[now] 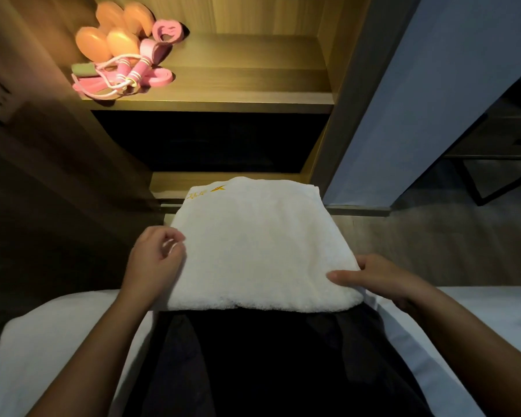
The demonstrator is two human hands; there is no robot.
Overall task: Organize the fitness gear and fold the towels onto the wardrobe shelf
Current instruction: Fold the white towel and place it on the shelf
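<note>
Hands frame a folded white towel [260, 245] lying across the person's dark-clothed lap, its far edge reaching toward the wardrobe shelf [238, 88]. Left hand [157, 254] sits at the towel's left edge, fingers curled and pinching its corner. Right hand [376, 279] grips the towel's near right corner, thumb lying flat on top. Beyond the towel, on the shelf's left part, orange dumbbells [115, 33], pink bands [163, 33] and a pink jump rope [124, 78] lie together.

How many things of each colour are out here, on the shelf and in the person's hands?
Orange dumbbells: 2
Pink items, namely jump rope, rolled band, flat band: 3
White towel: 1
Total: 6
</note>
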